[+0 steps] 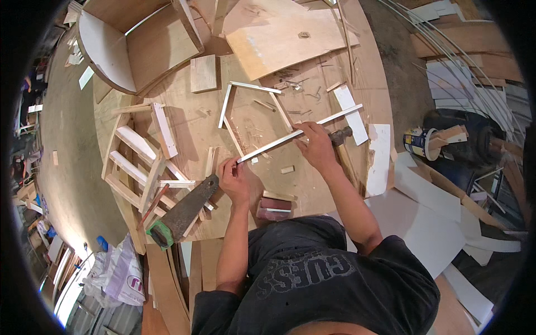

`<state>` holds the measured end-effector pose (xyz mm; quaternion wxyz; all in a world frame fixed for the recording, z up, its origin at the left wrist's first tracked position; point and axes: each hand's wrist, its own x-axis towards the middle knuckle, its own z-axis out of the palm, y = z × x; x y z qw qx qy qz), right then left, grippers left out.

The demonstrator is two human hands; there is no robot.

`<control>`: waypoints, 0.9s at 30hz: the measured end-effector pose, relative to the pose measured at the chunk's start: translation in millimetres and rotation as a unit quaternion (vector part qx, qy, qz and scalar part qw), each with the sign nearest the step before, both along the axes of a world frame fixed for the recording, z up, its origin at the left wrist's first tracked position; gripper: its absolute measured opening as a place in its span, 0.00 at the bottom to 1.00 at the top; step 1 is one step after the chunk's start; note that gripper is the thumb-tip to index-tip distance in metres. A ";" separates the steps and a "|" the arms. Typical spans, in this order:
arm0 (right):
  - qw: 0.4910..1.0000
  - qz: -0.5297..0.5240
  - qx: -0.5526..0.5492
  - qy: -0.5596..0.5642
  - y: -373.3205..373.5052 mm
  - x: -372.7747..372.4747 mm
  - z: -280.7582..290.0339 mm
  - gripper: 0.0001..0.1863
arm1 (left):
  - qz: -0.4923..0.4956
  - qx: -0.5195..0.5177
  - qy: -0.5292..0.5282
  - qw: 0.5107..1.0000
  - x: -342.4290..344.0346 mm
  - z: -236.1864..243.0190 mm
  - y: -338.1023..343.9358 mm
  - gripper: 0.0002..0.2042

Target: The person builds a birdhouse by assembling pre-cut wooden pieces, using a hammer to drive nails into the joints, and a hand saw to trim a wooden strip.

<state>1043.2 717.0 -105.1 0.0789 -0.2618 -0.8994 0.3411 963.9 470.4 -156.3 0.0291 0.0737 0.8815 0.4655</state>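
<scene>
A long thin white-faced wooden strip [271, 146] lies slantwise across the workbench, against a small frame of thin strips [254, 86]. My left hand [233, 177] is closed on the strip's near left end, where a frame leg meets it. Farther along, my right hand [316, 146] grips the same strip near its middle, fingers bent over it. Just right of that hand rests a hammer [341, 135], its wooden handle partly behind my forearm. A handsaw [190, 209] with a green handle lies left of my left wrist.
Assembled wooden frames [137, 151] stand at the left. Behind are a curved wooden box [162, 53], a plywood panel [279, 36] and a wood block [204, 73]. Loose nails [286, 73] and offcuts are scattered about. A tub [419, 142] sits beyond the bench's right edge.
</scene>
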 end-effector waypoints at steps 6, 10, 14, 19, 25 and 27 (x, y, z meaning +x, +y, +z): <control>0.999 0.015 0.030 -0.009 18.7 5.4 -19.0 0.11 | 0.002 0.016 -0.029 0.999 1.7 -2.3 0.5 0.14; 1.000 0.010 0.026 0.007 22.4 7.5 -20.4 0.11 | 0.018 0.040 -0.054 0.998 2.1 -5.8 4.9 0.17; 0.999 0.016 0.037 0.024 28.0 7.9 -22.8 0.10 | -0.009 0.030 -0.056 0.998 -0.1 -7.2 1.0 0.17; 0.999 0.013 0.038 0.012 37.4 8.7 -21.9 0.09 | 0.003 0.002 -0.089 0.996 -9.6 0.9 16.7 0.16; 0.999 0.019 0.018 0.031 40.4 7.0 -17.6 0.08 | 0.037 -0.016 -0.145 0.989 -25.6 -5.1 29.2 0.13; 0.999 0.012 0.022 0.031 41.8 7.3 -13.6 0.09 | 0.037 -0.020 -0.151 0.988 -27.9 0.9 29.9 0.12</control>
